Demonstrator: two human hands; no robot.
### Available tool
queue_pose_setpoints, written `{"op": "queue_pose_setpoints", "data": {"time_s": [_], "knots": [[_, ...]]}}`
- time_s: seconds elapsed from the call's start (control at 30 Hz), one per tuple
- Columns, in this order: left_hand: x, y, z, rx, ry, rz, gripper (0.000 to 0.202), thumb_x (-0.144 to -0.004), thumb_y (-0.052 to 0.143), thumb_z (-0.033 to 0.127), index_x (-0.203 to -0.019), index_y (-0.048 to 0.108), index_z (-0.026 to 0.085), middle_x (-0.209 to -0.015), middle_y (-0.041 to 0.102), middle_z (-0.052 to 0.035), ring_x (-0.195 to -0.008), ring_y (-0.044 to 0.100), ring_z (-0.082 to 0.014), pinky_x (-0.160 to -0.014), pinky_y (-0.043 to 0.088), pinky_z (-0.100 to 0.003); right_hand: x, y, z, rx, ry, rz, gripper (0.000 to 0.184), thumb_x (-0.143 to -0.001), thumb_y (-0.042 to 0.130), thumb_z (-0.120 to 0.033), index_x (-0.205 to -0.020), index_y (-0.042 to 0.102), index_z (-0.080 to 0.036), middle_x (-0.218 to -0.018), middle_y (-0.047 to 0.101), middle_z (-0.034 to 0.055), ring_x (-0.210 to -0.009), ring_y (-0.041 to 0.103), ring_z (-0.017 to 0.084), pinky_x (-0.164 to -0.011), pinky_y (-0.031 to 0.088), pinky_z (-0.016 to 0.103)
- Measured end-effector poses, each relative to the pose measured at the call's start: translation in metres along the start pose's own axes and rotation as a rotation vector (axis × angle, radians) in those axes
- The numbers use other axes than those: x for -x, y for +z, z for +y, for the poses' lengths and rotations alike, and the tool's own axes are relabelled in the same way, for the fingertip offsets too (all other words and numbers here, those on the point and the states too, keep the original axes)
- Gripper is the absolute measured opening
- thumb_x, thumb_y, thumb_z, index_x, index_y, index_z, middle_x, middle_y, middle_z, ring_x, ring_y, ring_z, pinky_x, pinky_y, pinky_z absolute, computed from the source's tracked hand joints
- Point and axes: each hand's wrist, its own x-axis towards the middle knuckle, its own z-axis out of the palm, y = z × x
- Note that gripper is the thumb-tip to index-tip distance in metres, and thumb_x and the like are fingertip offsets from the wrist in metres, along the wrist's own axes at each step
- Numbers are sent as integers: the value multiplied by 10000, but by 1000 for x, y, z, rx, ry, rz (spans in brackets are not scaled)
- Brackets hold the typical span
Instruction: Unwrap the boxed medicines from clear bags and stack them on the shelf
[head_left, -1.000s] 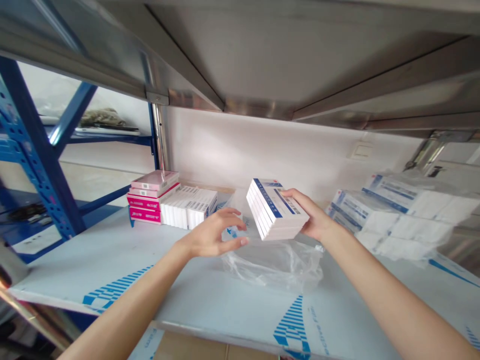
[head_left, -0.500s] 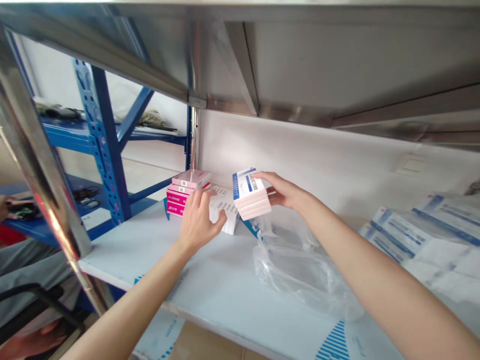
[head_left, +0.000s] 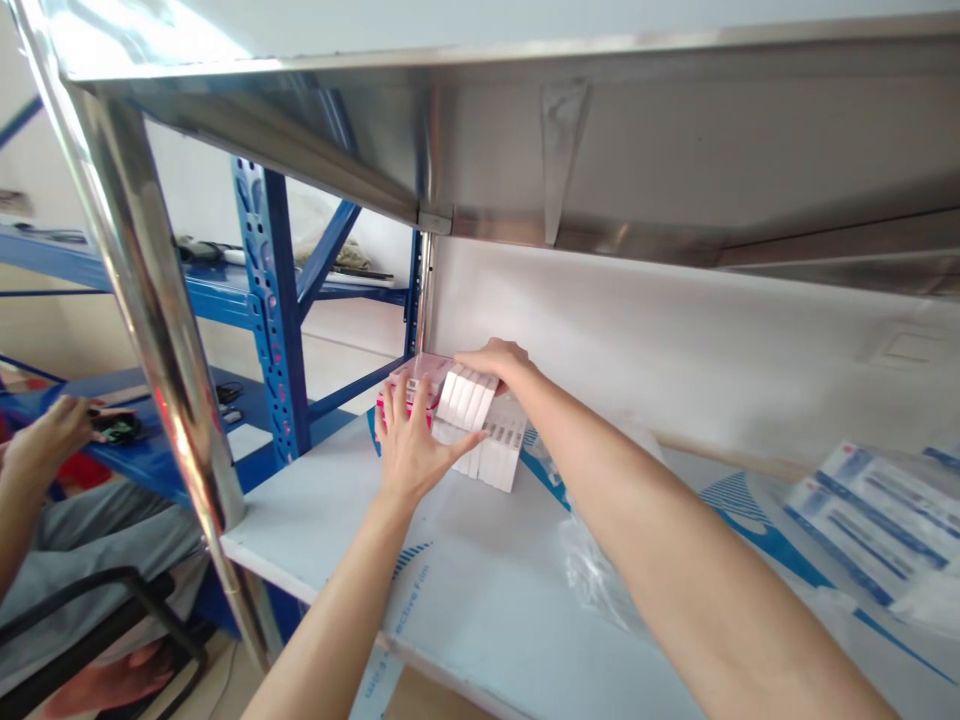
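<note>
My right hand [head_left: 492,360] grips a bundle of white boxes [head_left: 466,397] from above and holds it on top of a row of white boxes [head_left: 501,452] at the back left of the shelf [head_left: 322,510]. My left hand [head_left: 411,447] is open, with its fingers spread flat against the front of that row. A stack of pink boxes [head_left: 411,378] stands just left of the white ones, partly hidden behind my left hand.
Crumpled clear plastic wrap [head_left: 600,585] lies under my right forearm. Wrapped packs of blue-and-white boxes [head_left: 862,520] lie at the right. A steel post [head_left: 150,300] stands at the shelf's left corner, with a blue rack [head_left: 277,310] beyond it. Another person's hand [head_left: 45,440] is at far left.
My right hand carried the bundle of white boxes left and down onto the row of white boxes. My left hand moved to that row's front and spread flat. The view swung left.
</note>
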Motion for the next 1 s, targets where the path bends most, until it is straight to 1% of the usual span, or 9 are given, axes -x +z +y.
{"op": "queue_pose_setpoints", "data": {"time_s": [0.13,0.3,0.5,0.6,0.7,0.77,0.9,0.93,1.0], "knots": [[-1,1,-3,65,24,43,1039,-638,730,743,-1461,418,192,-1611,252,-195,-1505,187,-405,-1173,289,-571,6,5,-6,98,-27,58,658,-688,707,-558,-1201,645,-151,-1133,720,166,-968,716,307,-722,586,341],[-3,1,-4,94,77,57,1001,-668,738,709,-1456,415,182,-1606,261,-194,-1503,213,-384,-1168,326,-538,6,10,-10,123,-23,39,666,-716,692,-588,-1203,662,-135,-1113,729,173,-994,713,323,-785,586,365],[-2,3,-7,85,67,46,949,-705,735,663,-1458,415,181,-1615,238,-196,-1499,213,-401,-1163,327,-556,2,11,-7,44,-8,-35,568,-824,584,-603,-1108,720,-130,-1127,728,175,-873,742,292,-687,604,337],[-2,6,-9,79,77,51,953,-718,736,638,-1479,388,182,-1616,236,-195,-1495,219,-406,-1167,316,-559,7,3,5,-34,6,-59,657,-876,468,-646,-1222,664,-123,-1274,658,191,-807,747,267,-576,600,324],[-2,5,-6,71,87,76,985,-730,726,632,-1508,340,168,-1611,224,-216,-1492,209,-421,-1168,289,-580,23,-12,28,-97,-8,-38,715,-894,420,-672,-1431,482,-203,-1384,584,172,-754,744,229,-522,584,303],[0,1,0,70,106,133,858,-804,670,577,-1496,361,174,-1589,258,-212,-1487,211,-422,-1160,276,-597,41,-25,49,-105,-46,-41,688,-892,470,-643,-1463,430,-261,-1305,643,142,-653,727,197,-527,573,295],[8,-12,22,106,278,217,434,-903,536,357,-1307,553,201,-1465,417,-171,-1431,324,-371,-1159,271,-564,89,-62,108,4,-176,-145,494,-871,573,-578,-1205,662,-224,-844,749,77,-587,688,196,-593,544,297],[12,-15,29,138,347,179,365,-902,525,324,-1243,591,211,-1415,468,-160,-1390,385,-355,-1148,300,-539,102,-72,127,40,-211,-156,448,-867,583,-572,-1146,691,-239,-792,742,62,-614,688,202,-620,536,302],[21,-20,44,237,487,-18,277,-909,508,283,-1150,633,227,-1272,585,-133,-1242,533,-312,-1071,407,-460,128,-91,167,92,-240,-130,393,-847,621,-541,-1131,698,-281,-850,748,48,-704,698,216,-689,524,317]]}}
